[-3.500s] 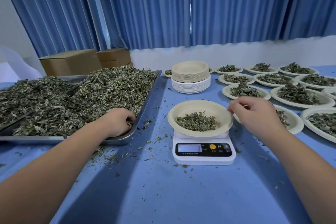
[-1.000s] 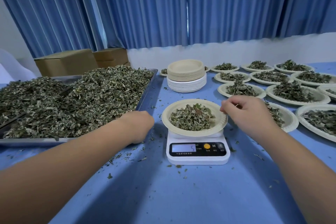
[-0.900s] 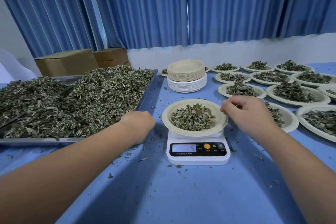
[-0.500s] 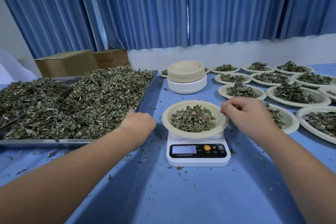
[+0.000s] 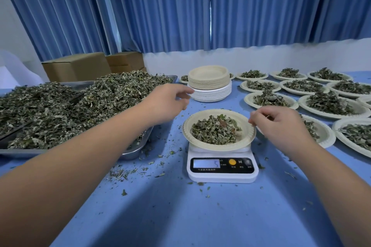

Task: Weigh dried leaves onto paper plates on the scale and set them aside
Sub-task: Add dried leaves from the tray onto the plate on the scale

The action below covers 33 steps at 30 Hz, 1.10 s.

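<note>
Left hand [image 5: 166, 104] hovers with loose, empty fingers beside stacked beige paper plates [image 5: 208, 81]; right hand [image 5: 279, 126] fingertips pinch the rim of the round leaf-filled paper plate [image 5: 220, 148].

Bare blue table [image 5: 200, 222] near the scale [image 5: 221, 170] offers the widest room, strewn only with leaf crumbs. Left, the heaped metal tray [image 5: 132, 151] blocks; right, filled plates [image 5: 329, 110] lie close together. Beyond the scale a strip is passable before the plate stack [image 5: 209, 88], under the left hand [image 5: 166, 102]. The right hand [image 5: 281, 126], pinching the weighed plate [image 5: 218, 148], fills the right-side gap.
</note>
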{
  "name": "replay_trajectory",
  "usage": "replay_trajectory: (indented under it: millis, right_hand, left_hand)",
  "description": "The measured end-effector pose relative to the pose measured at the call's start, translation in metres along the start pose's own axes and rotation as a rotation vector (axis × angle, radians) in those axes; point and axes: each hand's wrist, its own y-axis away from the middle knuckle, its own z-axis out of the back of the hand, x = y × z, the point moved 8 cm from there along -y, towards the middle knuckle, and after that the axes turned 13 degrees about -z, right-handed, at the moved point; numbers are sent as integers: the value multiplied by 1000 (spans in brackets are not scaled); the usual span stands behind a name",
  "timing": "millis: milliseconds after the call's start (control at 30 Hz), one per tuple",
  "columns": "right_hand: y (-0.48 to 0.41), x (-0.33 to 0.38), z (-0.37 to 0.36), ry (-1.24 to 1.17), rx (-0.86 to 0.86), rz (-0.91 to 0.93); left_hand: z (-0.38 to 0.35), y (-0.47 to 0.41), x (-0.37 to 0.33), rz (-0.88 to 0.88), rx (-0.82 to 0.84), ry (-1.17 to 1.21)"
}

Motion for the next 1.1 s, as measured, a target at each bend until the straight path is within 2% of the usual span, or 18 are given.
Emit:
replay_trajectory:
  millis: [100,167,333,400,533,767,900,1100]
  right_hand:
    - [0,0,0,2,-6,3]
    - [0,0,0,3,-8,5]
    - [-1,1,-2,20,-5,18]
    - [-1,1,-2,16,-2,20]
    - [1,2,-2,18,-11,21]
    - [-1,1,-1,32,-21,11]
    - [-1,1,0,27,-22,6]
    - [0,3,2,18,-30,-1]
  left_hand:
    - [29,4,22,64,-80,-131]
    - [43,13,44,132,-29,-244]
    - [33,42,94,232,470,-532]
    - [23,54,108,262,584,-560]
    - [7,56,120,213,605,-569]
    - [-13,55,120,215,627,-380]
    - [-11,54,120,210,657,-448]
    - [-9,52,117,103,621,-613]
